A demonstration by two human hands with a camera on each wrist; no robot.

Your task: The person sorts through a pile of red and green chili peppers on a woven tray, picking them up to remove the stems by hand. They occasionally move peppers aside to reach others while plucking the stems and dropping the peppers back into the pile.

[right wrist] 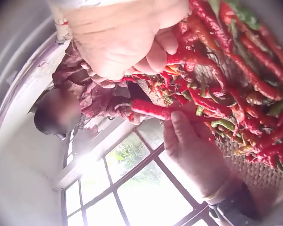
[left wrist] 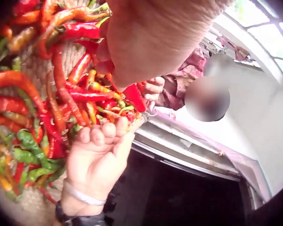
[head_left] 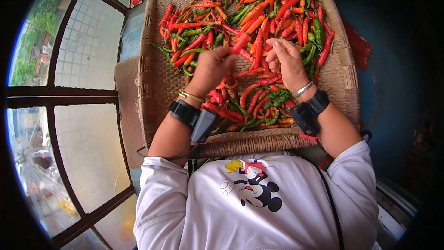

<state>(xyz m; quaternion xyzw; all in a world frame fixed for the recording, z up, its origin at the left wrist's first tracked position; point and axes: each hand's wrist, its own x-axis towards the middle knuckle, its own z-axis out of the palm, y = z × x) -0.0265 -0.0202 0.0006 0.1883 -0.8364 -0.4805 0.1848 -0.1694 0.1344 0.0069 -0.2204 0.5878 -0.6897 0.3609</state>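
Red, orange and green peppers (head_left: 258,48), tan woven tray (head_left: 340,71)

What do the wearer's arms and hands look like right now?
White sleeves stop short of the bare forearms. The left hand is ungloved, with a gold-coloured bangle, black strap and grey box at the wrist. The right hand, also ungloved, has a silver-coloured bangle, another black strap and a black box.

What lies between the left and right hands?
In the head view, red peppers on the tray, plus the pepper the left hand holds.
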